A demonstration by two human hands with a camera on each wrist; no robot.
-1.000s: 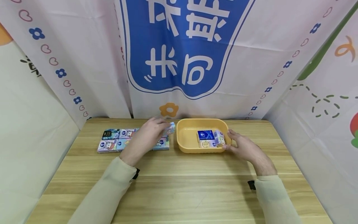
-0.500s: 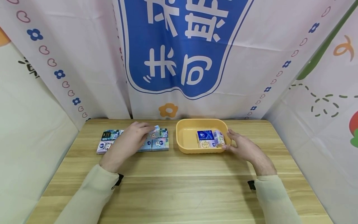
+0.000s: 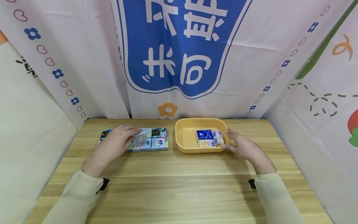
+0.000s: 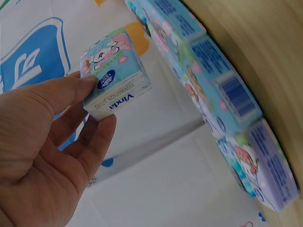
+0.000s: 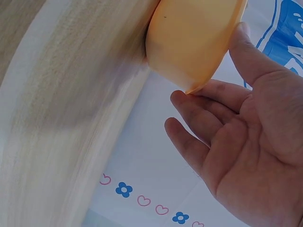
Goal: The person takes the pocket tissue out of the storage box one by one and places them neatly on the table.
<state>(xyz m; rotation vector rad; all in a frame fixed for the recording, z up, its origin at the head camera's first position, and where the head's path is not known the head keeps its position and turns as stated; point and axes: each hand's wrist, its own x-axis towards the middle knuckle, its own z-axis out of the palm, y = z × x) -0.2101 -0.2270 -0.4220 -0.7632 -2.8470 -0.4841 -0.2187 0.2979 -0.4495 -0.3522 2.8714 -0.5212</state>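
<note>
In the left wrist view, my left hand pinches a small light-blue Vinda tissue pack between thumb and fingers. From the head, that left hand is over two rows of tissue packs on the table, hiding the left part of them. My right hand holds the right end of a yellow plastic basin, thumb at the rim and fingers round the corner. Inside the basin lie a dark-blue tissue pack, a pale pack with a cartoon and a tilted purple pack.
The wooden table extends toward me in front of the packs and basin. A white printed curtain with a blue panel hangs right behind the table's back edge, and more printed cloth stands along the right side.
My left hand has moved left along the rows with the tissue pack, uncovering the packs at the right end. The right hand and basin have stayed in place.
</note>
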